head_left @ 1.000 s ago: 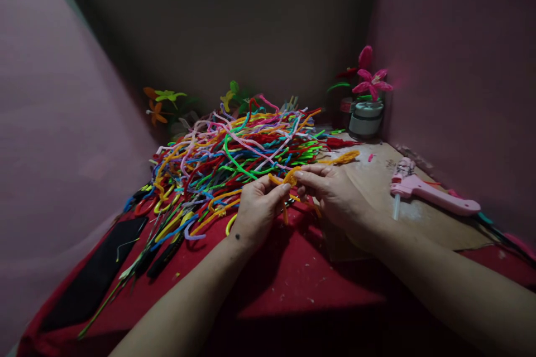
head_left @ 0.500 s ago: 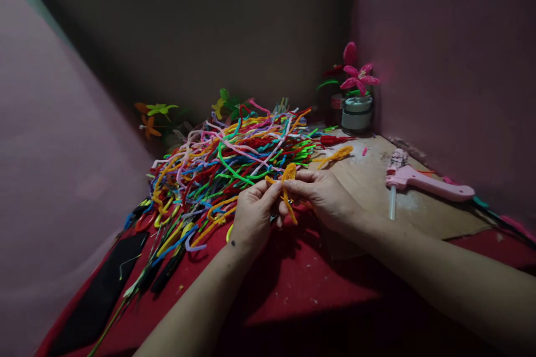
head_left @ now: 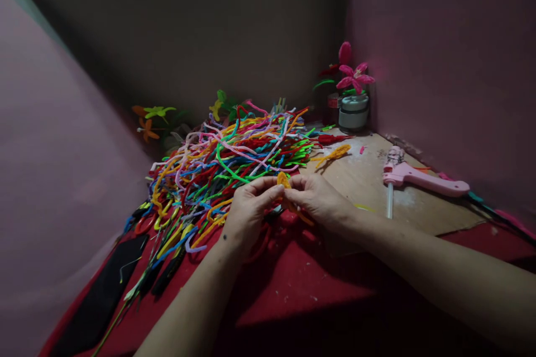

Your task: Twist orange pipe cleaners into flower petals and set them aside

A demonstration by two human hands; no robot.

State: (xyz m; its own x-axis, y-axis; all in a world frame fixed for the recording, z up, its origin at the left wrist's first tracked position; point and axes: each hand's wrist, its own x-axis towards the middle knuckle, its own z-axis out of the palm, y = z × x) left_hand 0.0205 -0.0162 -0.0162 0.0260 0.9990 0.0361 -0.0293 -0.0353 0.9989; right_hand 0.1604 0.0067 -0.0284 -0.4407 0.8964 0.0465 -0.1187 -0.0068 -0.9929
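Note:
Between my two hands is a bent orange pipe cleaner [head_left: 283, 180], its looped top showing above the fingertips and a tail hanging below toward the right. My left hand [head_left: 253, 203] pinches it from the left with thumb and fingers closed. From the other side my right hand [head_left: 316, 198] is closed on it as well, the thumbs almost meeting. Fingers cover the middle of the piece. Just behind the hands lies a large heap of multicoloured pipe cleaners [head_left: 234, 150]. Another looped orange pipe cleaner [head_left: 335, 153] rests beyond my right hand on the cardboard [head_left: 427, 217].
A pink glue gun [head_left: 431, 178] with a glue stick lies on the cardboard at right. Behind stands a jar [head_left: 354, 114] by a pink pipe-cleaner flower [head_left: 355, 77]. A black flat object [head_left: 100, 295] and stems lie left on the red cloth [head_left: 301, 284]. Walls close in the sides.
The orange pipe cleaner has turned, its tail now slanting right, and less of its loop shows above my fingers. Both hands have come closer together. The view has shifted slightly.

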